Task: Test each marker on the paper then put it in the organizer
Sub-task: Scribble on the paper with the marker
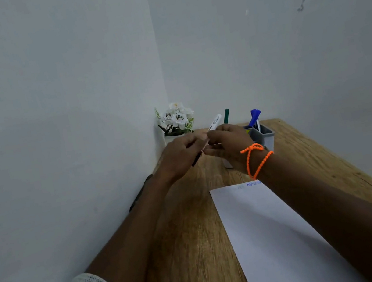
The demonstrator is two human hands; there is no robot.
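Both my hands meet above the far part of the wooden desk [193, 250]. My right hand [227, 146] grips a white marker [215, 121] whose barrel sticks up and away past my fingers. My left hand [182, 153] is closed on a thin dark piece [196, 160], which looks like the marker's cap or end; the joint between the hands is hidden by fingers. A white paper [269, 230] lies in front of me with blue scribbles [253, 183] at its far edge. The grey organizer [265, 136] stands behind my right hand, holding a blue marker [254, 117]. A green marker [226, 116] stands upright behind my hand.
A small pot of white artificial flowers [176, 119] sits in the corner where the two pale walls meet. The left wall runs close along the desk's left edge. An orange beaded cord [254, 159] wraps my right wrist.
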